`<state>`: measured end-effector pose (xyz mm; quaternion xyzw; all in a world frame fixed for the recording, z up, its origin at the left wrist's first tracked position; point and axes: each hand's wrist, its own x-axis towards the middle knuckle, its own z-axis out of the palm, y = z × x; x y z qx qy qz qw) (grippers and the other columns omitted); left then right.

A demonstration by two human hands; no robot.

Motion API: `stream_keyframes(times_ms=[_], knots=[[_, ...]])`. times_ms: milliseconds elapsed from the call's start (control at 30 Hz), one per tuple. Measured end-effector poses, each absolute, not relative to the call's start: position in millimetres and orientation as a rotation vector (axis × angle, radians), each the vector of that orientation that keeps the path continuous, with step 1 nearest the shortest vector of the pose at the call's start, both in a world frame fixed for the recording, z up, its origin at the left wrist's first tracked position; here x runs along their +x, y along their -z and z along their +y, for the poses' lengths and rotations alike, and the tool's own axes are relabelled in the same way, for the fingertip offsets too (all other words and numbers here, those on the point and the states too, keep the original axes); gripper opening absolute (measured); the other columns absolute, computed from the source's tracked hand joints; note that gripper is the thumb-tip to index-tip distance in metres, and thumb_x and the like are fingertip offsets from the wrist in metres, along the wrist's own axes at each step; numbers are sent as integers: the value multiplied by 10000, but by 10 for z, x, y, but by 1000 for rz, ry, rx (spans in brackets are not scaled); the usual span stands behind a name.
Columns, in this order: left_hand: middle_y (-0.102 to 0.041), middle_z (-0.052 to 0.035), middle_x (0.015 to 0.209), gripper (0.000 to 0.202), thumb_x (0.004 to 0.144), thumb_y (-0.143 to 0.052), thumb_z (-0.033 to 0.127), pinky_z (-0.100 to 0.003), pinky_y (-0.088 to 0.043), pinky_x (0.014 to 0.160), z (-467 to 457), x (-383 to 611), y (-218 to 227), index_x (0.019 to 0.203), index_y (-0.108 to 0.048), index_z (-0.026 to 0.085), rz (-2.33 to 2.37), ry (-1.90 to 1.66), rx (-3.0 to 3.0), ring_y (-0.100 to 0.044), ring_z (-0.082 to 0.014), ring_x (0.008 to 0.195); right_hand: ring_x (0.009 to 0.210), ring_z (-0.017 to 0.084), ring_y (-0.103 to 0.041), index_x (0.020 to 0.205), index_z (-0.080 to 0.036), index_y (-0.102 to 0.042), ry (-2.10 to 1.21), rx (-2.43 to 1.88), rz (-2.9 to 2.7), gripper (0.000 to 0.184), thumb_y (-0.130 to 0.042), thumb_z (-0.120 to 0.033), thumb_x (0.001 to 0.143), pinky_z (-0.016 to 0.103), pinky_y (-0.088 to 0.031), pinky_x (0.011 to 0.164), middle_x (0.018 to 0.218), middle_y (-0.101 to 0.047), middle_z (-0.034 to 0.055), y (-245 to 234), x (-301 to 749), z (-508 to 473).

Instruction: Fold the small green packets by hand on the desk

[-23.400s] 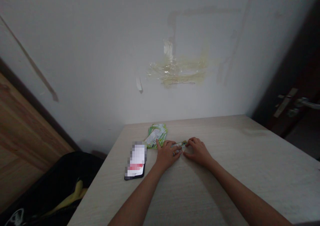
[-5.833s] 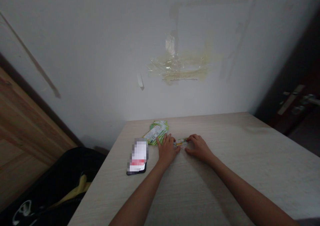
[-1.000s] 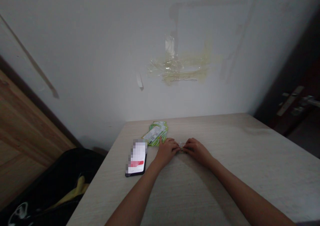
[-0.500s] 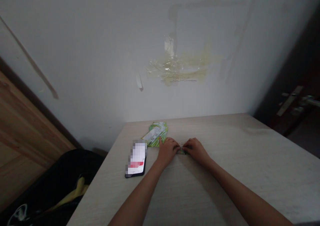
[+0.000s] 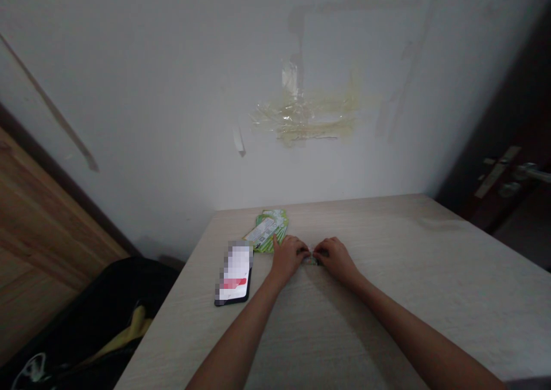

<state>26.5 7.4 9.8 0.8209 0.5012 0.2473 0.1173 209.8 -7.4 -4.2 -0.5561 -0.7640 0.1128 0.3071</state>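
Both my hands rest on the pale wooden table [image 5: 430, 286], fingertips meeting over a small green folded wrapper [image 5: 312, 259]. My left hand [image 5: 287, 258] pinches its left end with curled fingers; the little finger points toward the green packets [image 5: 267, 232] behind it. My right hand [image 5: 334, 257] pinches the right end. Most of the wrapper is hidden under the fingers.
A black phone [image 5: 235, 273] with a lit screen lies left of my left hand, near the table's left edge. A dark bag [image 5: 99, 327] sits on the floor at lower left. A white wall with tape residue [image 5: 307, 117] stands behind the table; a door handle [image 5: 527, 173] is at right.
Since 5.8 s ago my hands have drawn closer together and the wrapper between them looks shorter. Over the last second they barely moved.
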Motion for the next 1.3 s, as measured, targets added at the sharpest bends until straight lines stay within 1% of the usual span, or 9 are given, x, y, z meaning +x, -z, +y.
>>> stream_keyframes(times_ms=[167, 333, 467, 567, 700, 833, 933, 1100, 1300], knots=[[-690, 4, 977, 80, 822, -660, 334, -622, 52, 1109, 78, 267, -94, 849, -705, 274, 1485, -717, 2388, -545, -227, 1071, 906, 225, -559, 865, -222, -710, -256, -1471, -2045, 104, -620, -228, 814, 327, -419, 823, 860, -690, 62, 59, 2082, -71], [-682, 16, 968, 122, 831, -651, 309, -624, 27, 1108, 58, 280, -98, 948, -683, 293, 1498, -740, 2382, -544, -211, 1066, 907, 214, -535, 928, -239, -683, -252, -1500, -2051, 131, -618, -209, 818, 319, -398, 830, 851, -655, 49, 77, 2076, -76], [-676, 9, 967, 76, 836, -646, 333, -639, 13, 1098, 45, 288, -113, 874, -699, 293, 1498, -703, 2406, -528, -224, 1077, 935, 220, -526, 879, -235, -713, -233, -1502, -2040, 107, -627, -217, 819, 319, -402, 841, 897, -622, 69, 101, 2088, -78], [-685, 9, 989, 87, 838, -646, 354, -648, 53, 1093, 39, 272, -113, 854, -712, 300, 1483, -700, 2420, -521, -226, 1078, 932, 223, -529, 871, -236, -732, -240, -1476, -2021, 114, -628, -231, 825, 324, -413, 845, 892, -610, 75, 123, 2106, -75], [-696, 18, 1080, 109, 854, -627, 365, -646, 105, 1091, 22, 225, -91, 903, -719, 332, 1399, -697, 2485, -501, -233, 1121, 930, 228, -535, 885, -238, -743, -220, -1462, -1990, 132, -621, -229, 835, 338, -426, 852, 897, -609, 81, 124, 2131, -79], [-647, 28, 1235, 177, 884, -579, 362, -628, 68, 1116, 1, 178, -77, 1010, -703, 369, 1298, -627, 2559, -422, -248, 1261, 943, 233, -539, 898, -229, -747, -169, -1457, -2007, 149, -608, -232, 845, 354, -434, 868, 924, -615, 93, 92, 2165, -77], [-627, 33, 1272, 215, 907, -538, 360, -624, 51, 1126, -2, 148, -86, 1067, -682, 378, 1271, -570, 2573, -384, -244, 1320, 974, 236, -537, 907, -232, -751, -160, -1441, -2043, 153, -618, -258, 836, 362, -437, 884, 975, -610, 96, 83, 2214, -60], [-646, 39, 1242, 221, 920, -519, 371, -579, 42, 1147, -1, 116, -118, 1074, -677, 372, 1227, -552, 2586, -417, -222, 1304, 1031, 245, -519, 911, -274, -763, -171, -1430, -2060, 155, -655, -264, 801, 390, -425, 927, 1045, -590, 89, 106, 2296, -30], [-681, -6, 1045, 189, 889, -565, 395, -547, 3, 1149, -24, 166, -132, 973, -719, 325, 1250, -591, 2645, -494, -209, 1154, 1085, 256, -502, 939, -296, -765, -161, -1451, -2061, 176, -645, -262, 814, 402, -415, 947, 1119, -575, 93, 122, 2297, -11]])
